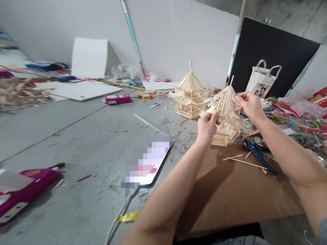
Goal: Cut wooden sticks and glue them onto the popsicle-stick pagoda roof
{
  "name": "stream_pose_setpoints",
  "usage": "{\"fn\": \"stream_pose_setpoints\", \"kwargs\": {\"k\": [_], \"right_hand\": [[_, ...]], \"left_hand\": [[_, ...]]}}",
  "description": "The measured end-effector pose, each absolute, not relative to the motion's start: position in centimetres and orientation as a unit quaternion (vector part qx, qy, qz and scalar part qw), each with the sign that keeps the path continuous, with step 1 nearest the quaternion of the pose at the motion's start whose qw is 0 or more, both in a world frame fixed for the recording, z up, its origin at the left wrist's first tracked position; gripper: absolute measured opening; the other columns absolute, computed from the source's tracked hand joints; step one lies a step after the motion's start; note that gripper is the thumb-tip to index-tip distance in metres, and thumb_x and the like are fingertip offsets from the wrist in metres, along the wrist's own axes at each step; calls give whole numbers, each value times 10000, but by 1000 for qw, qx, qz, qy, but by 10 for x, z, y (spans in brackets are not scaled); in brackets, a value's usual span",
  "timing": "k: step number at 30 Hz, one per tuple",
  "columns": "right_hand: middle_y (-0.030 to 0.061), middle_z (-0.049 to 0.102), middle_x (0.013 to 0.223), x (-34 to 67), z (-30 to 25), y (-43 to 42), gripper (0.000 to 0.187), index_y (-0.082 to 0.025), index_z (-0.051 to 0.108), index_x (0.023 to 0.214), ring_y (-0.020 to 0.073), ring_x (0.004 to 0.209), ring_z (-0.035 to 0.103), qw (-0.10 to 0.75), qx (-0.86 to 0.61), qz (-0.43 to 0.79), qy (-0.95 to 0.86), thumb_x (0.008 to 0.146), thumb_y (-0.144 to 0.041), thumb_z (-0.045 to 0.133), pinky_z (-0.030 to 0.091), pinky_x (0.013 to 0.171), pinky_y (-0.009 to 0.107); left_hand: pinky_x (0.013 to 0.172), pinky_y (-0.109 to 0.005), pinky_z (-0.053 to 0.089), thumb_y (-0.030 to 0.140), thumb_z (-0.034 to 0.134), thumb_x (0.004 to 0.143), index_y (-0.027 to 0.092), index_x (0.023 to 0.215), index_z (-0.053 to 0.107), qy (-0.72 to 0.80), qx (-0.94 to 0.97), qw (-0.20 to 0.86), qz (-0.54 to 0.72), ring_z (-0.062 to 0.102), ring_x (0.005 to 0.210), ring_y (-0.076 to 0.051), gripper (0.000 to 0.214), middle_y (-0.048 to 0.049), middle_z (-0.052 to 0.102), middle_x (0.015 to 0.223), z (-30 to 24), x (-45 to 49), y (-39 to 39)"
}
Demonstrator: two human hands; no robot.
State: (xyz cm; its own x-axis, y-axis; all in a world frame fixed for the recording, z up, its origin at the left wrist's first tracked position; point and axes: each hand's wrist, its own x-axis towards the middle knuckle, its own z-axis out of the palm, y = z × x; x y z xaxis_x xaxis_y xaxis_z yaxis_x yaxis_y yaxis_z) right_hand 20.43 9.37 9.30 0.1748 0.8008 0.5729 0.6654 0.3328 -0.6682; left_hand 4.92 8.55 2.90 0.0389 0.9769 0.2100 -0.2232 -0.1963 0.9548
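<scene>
A small pagoda model built of thin wooden sticks [227,115] stands at the far edge of a brown cardboard sheet [230,194]. My left hand [207,126] is closed in a pinch on a stick at the model's left roof edge. My right hand [250,105] pinches another thin stick at the right side of the roof. A second, similar stick pagoda [190,95] stands just behind and to the left, untouched.
Blue-handled pliers [258,154] and loose sticks [242,160] lie on the cardboard. A phone [150,163] with a cable lies on the grey floor to the left. A magenta object [25,190] is at the lower left. A white bag [263,81] and colourful clutter sit at the right.
</scene>
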Motion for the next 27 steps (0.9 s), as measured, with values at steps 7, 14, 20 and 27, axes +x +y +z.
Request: {"fn": "stream_pose_setpoints", "kwargs": {"k": [7, 14, 20, 27], "right_hand": [[44, 626, 816, 201, 94, 103, 222, -195, 466, 928, 173, 767, 608, 489, -615, 38, -618, 743, -309, 514, 475, 678, 315], [73, 622, 925, 187, 88, 112, 359, -162, 423, 1084, 167, 808, 609, 490, -606, 105, -618, 746, -261, 492, 483, 713, 302], [86, 596, 971, 181, 82, 118, 468, -159, 332, 1229, 178, 845, 604, 488, -596, 96, -631, 782, -256, 434, 484, 699, 302], [86, 594, 966, 173, 80, 122, 517, -136, 290, 1252, 180, 848, 611, 519, -597, 143, -595, 775, -250, 454, 488, 712, 291]], "left_hand": [[299, -182, 247, 392, 448, 792, 150, 619, 507, 408, 517, 484, 576, 359, 263, -34, 303, 48, 502, 487, 18, 59, 95], [294, -179, 246, 349, 406, 828, 153, 620, 479, 418, 506, 505, 560, 355, 255, -36, 295, 61, 476, 474, 21, 65, 98], [292, -178, 230, 369, 417, 821, 150, 602, 481, 409, 511, 507, 560, 350, 248, -36, 317, 57, 488, 452, 21, 66, 103], [281, -183, 193, 385, 460, 790, 144, 564, 482, 379, 470, 550, 577, 324, 234, -35, 331, 49, 487, 408, 26, 69, 102]]}}
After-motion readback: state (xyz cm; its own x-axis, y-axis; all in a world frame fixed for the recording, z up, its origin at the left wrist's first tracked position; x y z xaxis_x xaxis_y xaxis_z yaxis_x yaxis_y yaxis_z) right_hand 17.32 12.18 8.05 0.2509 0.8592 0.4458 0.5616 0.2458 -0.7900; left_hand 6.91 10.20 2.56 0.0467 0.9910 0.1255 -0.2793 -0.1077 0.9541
